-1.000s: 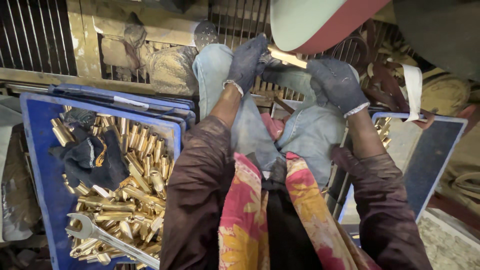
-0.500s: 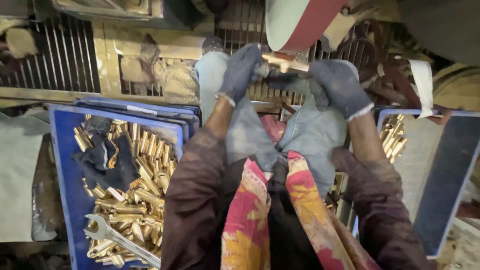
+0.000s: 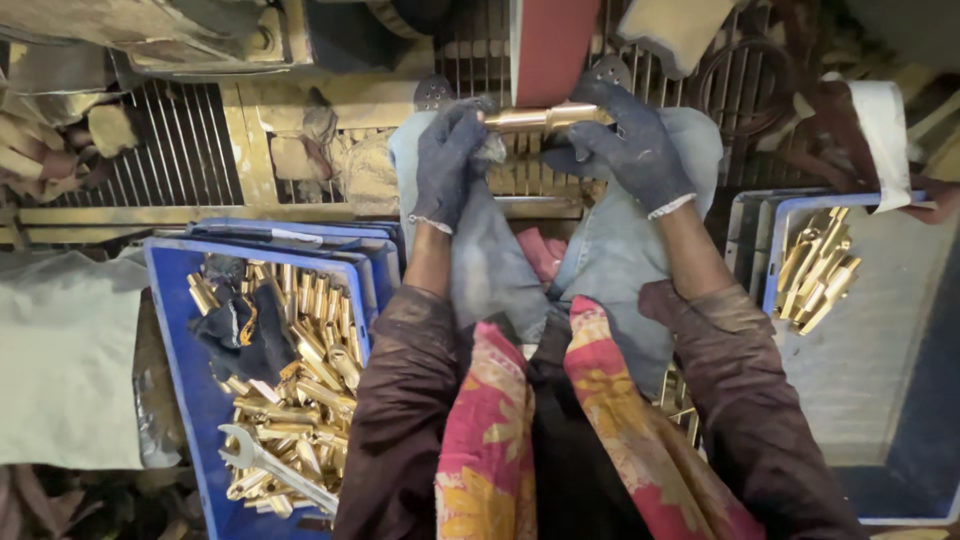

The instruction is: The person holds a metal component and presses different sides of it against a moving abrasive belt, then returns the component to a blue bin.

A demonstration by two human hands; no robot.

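Head view, looking down over the person's lap. The left hand point(image 3: 448, 160), in a dark knitted glove, is closed around the left end of a short brass cylindrical rod point(image 3: 545, 118); the right hand point(image 3: 632, 148), gloved alike, grips its right end. The rod lies level and crosswise, its middle touching the lower end of a red abrasive belt point(image 3: 553, 45) that runs upright above it. Behind the belt stands a metal grille point(image 3: 190, 165). On the person's left, a blue plastic crate point(image 3: 175, 345) holds many loose brass rods point(image 3: 300, 370), a dark cloth point(image 3: 240, 330) near its far left corner and a steel open-ended spanner point(image 3: 268, 465) near its near edge. On the right, a second blue tray point(image 3: 880, 350) carries a small heap of brass rods point(image 3: 820, 270) at its far left corner.
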